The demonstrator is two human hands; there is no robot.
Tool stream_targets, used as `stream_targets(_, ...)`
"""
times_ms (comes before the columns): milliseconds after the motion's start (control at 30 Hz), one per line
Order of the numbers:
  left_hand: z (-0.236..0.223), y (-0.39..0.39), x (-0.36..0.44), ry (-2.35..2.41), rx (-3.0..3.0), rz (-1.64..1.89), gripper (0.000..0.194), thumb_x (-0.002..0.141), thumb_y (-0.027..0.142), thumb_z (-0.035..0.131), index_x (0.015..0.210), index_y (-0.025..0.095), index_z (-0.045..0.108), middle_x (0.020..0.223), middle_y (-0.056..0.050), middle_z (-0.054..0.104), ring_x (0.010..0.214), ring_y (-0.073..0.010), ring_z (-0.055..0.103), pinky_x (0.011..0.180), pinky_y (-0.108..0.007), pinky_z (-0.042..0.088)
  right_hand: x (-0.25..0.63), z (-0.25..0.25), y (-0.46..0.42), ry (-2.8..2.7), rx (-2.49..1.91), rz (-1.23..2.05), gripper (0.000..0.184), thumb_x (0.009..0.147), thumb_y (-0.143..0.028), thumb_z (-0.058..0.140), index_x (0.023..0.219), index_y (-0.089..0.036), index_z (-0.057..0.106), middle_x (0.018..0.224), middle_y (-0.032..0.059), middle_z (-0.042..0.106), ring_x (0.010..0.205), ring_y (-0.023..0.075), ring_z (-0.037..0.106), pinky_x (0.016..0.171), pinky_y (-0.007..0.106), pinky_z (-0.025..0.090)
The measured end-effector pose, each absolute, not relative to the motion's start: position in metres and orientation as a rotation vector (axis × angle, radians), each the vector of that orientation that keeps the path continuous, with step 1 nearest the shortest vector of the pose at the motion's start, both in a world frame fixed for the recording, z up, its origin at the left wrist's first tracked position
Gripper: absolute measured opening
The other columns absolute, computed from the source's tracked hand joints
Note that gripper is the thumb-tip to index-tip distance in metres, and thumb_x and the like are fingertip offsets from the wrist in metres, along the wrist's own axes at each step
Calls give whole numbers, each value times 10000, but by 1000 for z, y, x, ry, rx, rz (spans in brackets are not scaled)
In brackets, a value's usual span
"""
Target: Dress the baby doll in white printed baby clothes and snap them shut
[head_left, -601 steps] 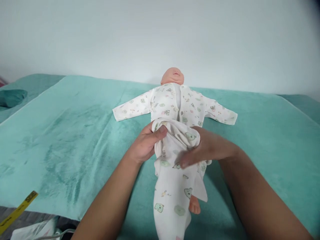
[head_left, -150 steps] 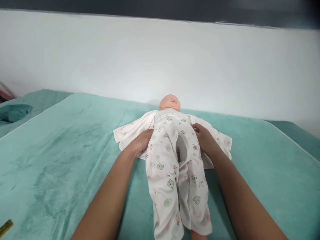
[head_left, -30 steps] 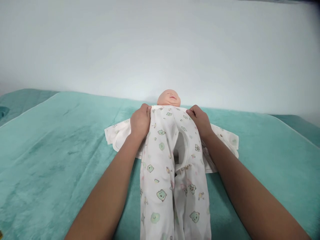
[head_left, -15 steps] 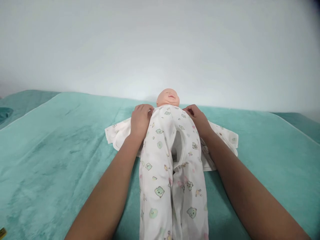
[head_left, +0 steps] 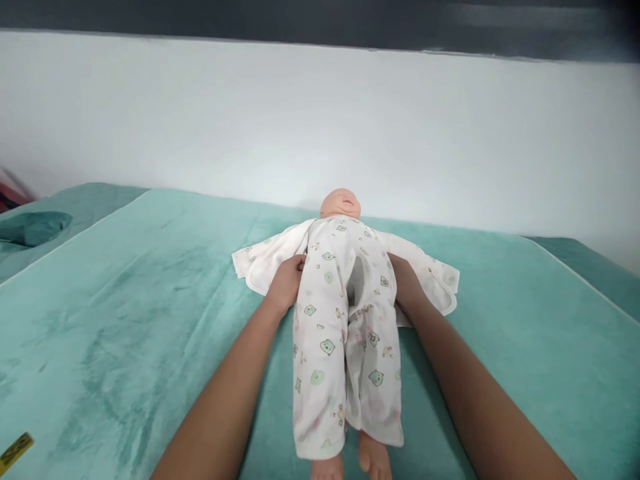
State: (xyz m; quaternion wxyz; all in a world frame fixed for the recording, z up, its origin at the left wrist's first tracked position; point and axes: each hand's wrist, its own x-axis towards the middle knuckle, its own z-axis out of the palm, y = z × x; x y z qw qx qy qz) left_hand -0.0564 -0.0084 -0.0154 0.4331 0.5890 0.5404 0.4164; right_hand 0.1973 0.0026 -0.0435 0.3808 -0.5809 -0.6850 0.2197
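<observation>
A baby doll [head_left: 342, 202] lies on its back, head toward the wall and bare feet toward me. Printed white baby trousers [head_left: 327, 320] cover it from high on the chest down to the ankles, with an opening at the crotch. Under the doll a white printed baby jacket [head_left: 270, 263] is spread, its sleeves out to both sides. My left hand [head_left: 286, 285] is closed at the trousers' left side, with curled fingers against the cloth. On the other side my right hand [head_left: 406, 283] reaches in beside the trousers; its fingers are hidden behind the fabric.
A teal plush sheet [head_left: 150, 320] covers the surface beneath the doll. The white wall [head_left: 320, 120] rises just past the head, with a dark band [head_left: 320, 23] above. A yellow-and-black strip [head_left: 16, 452] lies at the lower left.
Both hands have come down from beside the doll's neck to the sides of the trousers, nearer me. The view has shifted, so the doll's feet and the dark band now show.
</observation>
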Motion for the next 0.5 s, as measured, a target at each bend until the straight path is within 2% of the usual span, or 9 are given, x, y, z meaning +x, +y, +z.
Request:
stream_targets(167, -13, -12, -54, 1064, 1053, 1019, 174, 657, 187, 735, 825, 152, 707, 702, -36, 702, 712, -208, 646, 690, -313, 513, 197, -34, -1, -1600, -1338, 914, 258, 759, -316, 605, 954, -210, 736, 1045, 61, 752, 974, 296, 660, 897, 422, 513)
stream_targets(267, -14, -12, -51, 980, 891, 980, 213, 672, 195, 754, 874, 147, 706, 739, -53, 710, 694, -192, 655, 670, -305, 528, 197, -24, -4, -1506, -1433, 999, 281, 747, -305, 644, 993, -212, 743, 1117, 77, 736, 1045, 315, 646, 906, 430, 520)
stream_targets(400, -11, -14, -46, 926, 718, 990, 146, 718, 149, 708, 864, 135, 696, 747, -55, 708, 662, -164, 646, 654, -281, 529, 198, -16, -7, -1464, -1512, 1059, 306, 750, -270, 644, 1032, -209, 745, 1156, 98, 723, 1098, 345, 626, 916, 454, 511)
stream_targets(500, -9, -16, -42, 911, 640, 1001, 100, 725, 113, 682, 823, 131, 692, 698, -38, 694, 628, -156, 637, 665, -283, 532, 199, -17, -5, -1478, -1524, 1079, 279, 741, -270, 647, 992, -204, 748, 1138, 112, 726, 1117, 374, 612, 934, 480, 493)
